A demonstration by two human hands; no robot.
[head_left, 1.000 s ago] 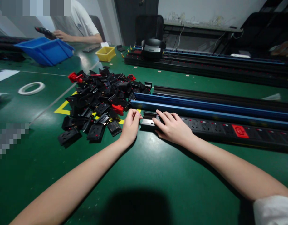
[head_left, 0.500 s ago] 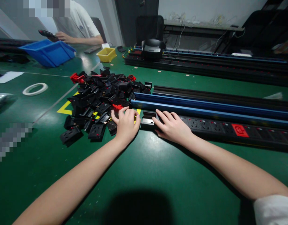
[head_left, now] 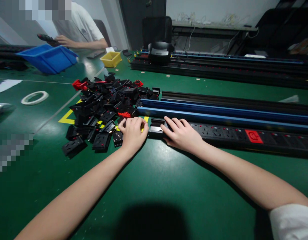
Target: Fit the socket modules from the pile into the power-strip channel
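Observation:
A long black power strip, with a row of sockets and one red socket, runs off to the right. Over its left part lies my right hand, fingers bent across the top and gripping it. Left of those fingers, a short stretch of the strip's open channel shows without sockets. My left hand is at the channel's left end, fingers curled inward; anything inside them is hidden. Close beyond it spreads a heap of loose black socket modules, with a few red pieces among them.
Blue rails and a black rail lie behind the strip. Further back are more long strips, a yellow bin and a blue bin. White tape lies left; a person sits across the table.
My left hand's fingers have curled in more and drawn closer together. My right hand keeps its place on the strip. The whole view has shifted slightly.

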